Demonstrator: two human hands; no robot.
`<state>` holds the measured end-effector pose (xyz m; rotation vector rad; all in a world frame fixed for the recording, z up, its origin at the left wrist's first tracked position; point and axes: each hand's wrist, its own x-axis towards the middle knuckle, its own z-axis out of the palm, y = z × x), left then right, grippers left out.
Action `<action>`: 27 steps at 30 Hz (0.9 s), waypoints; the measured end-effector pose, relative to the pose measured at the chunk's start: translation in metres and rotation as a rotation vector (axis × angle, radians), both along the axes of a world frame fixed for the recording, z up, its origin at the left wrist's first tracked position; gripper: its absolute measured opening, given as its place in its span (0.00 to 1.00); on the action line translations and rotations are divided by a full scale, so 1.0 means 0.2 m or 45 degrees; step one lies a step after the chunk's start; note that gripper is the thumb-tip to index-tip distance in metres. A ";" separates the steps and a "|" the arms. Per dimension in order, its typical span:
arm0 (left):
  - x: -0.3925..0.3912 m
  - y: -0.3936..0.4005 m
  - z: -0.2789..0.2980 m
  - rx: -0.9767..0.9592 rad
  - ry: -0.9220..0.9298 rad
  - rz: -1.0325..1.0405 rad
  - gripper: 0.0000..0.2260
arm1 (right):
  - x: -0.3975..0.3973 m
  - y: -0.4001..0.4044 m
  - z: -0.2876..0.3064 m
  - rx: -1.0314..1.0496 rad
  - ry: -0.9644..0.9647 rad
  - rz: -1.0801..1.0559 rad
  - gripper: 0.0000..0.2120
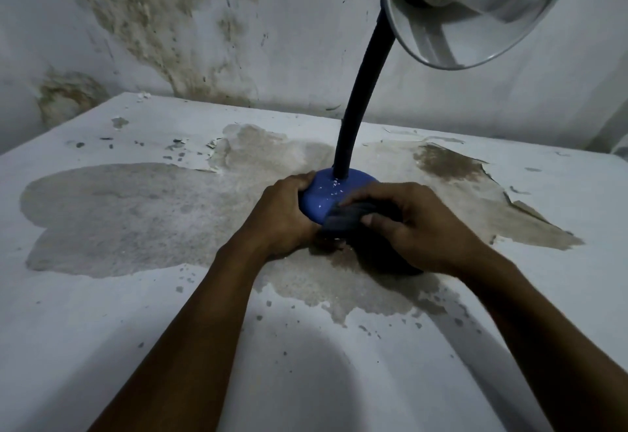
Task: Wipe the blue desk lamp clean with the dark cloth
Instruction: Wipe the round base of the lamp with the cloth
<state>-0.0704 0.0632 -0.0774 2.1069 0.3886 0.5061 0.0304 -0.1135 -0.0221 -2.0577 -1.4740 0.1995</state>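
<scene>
The blue desk lamp stands in the middle of a worn white table. Its round blue base carries small white specks, a dark bendy neck rises from it, and the pale shade with a white bulb hangs at the top right. My left hand grips the left side of the base. My right hand presses the dark cloth against the base's front right part. Most of the cloth is hidden under my fingers.
The white table has large patches of peeled paint and loose flakes around the lamp. A stained, peeling wall stands right behind the table's far edge. The shade overhangs the area above my right hand.
</scene>
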 end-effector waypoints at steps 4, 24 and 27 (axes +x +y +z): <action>0.00 0.00 0.01 0.008 0.012 -0.002 0.46 | 0.04 -0.04 0.05 0.249 0.239 -0.079 0.14; 0.00 0.00 0.00 0.023 0.031 0.015 0.52 | -0.06 -0.05 -0.04 0.531 0.462 -0.494 0.12; -0.01 0.00 -0.01 -0.002 0.016 0.021 0.49 | -0.11 -0.04 -0.12 0.479 0.045 -0.569 0.14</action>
